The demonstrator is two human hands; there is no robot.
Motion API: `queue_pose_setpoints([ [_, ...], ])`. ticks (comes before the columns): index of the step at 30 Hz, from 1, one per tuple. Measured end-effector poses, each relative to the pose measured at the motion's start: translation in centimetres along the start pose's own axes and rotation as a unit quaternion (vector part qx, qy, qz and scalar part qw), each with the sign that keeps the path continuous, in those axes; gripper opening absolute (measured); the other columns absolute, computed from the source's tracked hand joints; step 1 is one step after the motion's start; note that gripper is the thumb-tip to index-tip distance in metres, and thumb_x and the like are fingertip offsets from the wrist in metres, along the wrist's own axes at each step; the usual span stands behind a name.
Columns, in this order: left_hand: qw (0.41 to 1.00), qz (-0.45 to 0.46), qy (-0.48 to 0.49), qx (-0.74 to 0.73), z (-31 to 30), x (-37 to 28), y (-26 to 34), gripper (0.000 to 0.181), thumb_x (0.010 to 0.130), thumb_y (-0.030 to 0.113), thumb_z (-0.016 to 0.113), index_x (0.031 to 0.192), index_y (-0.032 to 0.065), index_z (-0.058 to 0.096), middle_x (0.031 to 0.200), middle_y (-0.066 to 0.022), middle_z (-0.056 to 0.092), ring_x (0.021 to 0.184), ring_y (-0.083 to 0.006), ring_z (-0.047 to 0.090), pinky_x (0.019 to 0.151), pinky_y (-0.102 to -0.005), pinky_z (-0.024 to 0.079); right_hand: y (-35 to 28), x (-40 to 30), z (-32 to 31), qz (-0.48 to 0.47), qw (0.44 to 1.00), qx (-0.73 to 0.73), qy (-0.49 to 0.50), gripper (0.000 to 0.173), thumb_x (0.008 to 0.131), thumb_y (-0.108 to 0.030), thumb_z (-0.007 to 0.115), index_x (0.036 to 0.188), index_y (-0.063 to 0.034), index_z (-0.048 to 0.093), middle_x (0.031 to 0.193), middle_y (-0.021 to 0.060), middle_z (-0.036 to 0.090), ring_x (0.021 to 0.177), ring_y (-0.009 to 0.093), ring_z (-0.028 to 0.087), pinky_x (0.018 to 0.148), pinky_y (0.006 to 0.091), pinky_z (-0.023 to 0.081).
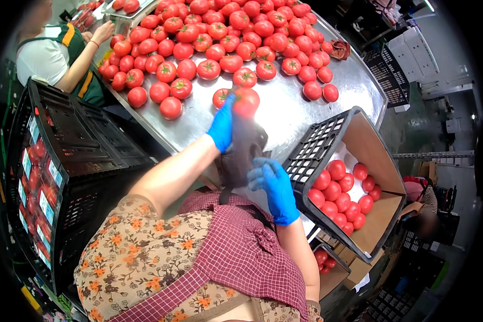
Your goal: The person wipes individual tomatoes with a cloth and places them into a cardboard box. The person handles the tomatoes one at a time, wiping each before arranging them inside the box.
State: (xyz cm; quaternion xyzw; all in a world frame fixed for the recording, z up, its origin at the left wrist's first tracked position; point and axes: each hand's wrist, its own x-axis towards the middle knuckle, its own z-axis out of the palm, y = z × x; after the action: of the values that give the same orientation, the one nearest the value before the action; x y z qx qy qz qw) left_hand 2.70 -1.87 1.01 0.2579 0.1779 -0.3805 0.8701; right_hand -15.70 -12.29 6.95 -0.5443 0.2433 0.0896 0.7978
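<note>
My left hand (222, 126), in a blue glove, grips a red tomato (247, 103) above the near part of the metal table (197, 116). Below that tomato is a dark, blurred cloth-like piece (243, 155); how it is held cannot be told. My right hand (277, 192), gloved in blue as well, is close to the dark piece's right side with its fingers apart. Nothing shows in its palm. Many loose red tomatoes (215, 52), several with green stem ends, cover the table's far part. Just past my left hand another tomato (219, 98) lies on the metal.
At right, a black plastic crate (316, 145) lined with cardboard holds tomatoes (342, 197). Another tomato box (333, 277) is beneath it. Stacked black crates (100, 133) with packed tomatoes stand at left. A co-worker (60, 56) is at the table's left; a crumpled reddish cloth (340, 50) lies at its right edge.
</note>
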Motion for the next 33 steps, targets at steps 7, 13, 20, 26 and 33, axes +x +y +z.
queue_pose_setpoints([
  [7,0.980,0.112,-0.116,0.116,-9.9,19.0,12.2,0.042,0.099,0.031,0.037,0.126,0.0048,0.054,0.126,-0.0146,0.059,0.112,-0.0255,0.057,0.098,-0.0394,0.046,-3.0,-5.5,-1.7,-0.029,0.992,-0.113,-0.053,0.036,0.097,-0.024,0.059,0.127,-0.0046,0.054,0.104,0.0073,0.064,0.097,0.013,0.060,0.084,0.0284,0.050],
  [13,0.980,0.121,0.079,0.136,-4.1,17.2,10.5,0.050,0.099,0.029,0.030,0.138,0.0011,0.045,0.142,-0.0194,0.047,0.130,-0.0331,0.047,0.111,-0.0451,0.037,-6.1,-10.8,-7.6,-0.118,0.986,-0.118,0.019,0.031,0.094,-0.014,0.062,0.123,-0.0038,0.058,0.105,0.0041,0.063,0.098,0.011,0.058,0.087,0.0283,0.049],
  [20,0.993,-0.018,-0.110,0.045,-0.1,8.4,1.6,0.050,0.099,0.033,0.042,0.139,0.0024,0.046,0.137,-0.0175,0.053,0.127,-0.0348,0.050,0.110,-0.0483,0.037,-10.0,-13.8,-30.2,-0.066,0.844,-0.353,0.399,0.027,0.093,-0.020,0.062,0.113,-0.0021,0.062,0.097,0.0099,0.067,0.088,0.016,0.063,0.077,0.0302,0.051],
  [26,0.986,-0.115,-0.114,0.034,2.0,2.1,-4.3,0.055,0.100,0.039,0.039,0.143,0.0056,0.042,0.144,-0.0162,0.047,0.133,-0.0353,0.043,0.113,-0.0500,0.032,-6.9,-11.3,-41.2,0.268,0.608,-0.654,0.361,0.070,0.077,-0.055,0.069,0.122,-0.0012,0.059,0.120,0.0252,0.061,0.111,0.039,0.060,0.093,0.0436,0.050],
  [33,0.974,-0.167,-0.151,-0.008,3.4,-0.8,-6.0,0.058,0.099,0.040,0.041,0.144,0.0040,0.040,0.143,-0.0184,0.046,0.132,-0.0374,0.045,0.113,-0.0528,0.031,-5.5,-10.3,-41.4,0.263,0.619,-0.624,0.398,0.081,0.066,-0.050,0.078,0.123,0.0007,0.053,0.120,0.0236,0.062,0.111,0.035,0.062,0.090,0.0440,0.053],
])
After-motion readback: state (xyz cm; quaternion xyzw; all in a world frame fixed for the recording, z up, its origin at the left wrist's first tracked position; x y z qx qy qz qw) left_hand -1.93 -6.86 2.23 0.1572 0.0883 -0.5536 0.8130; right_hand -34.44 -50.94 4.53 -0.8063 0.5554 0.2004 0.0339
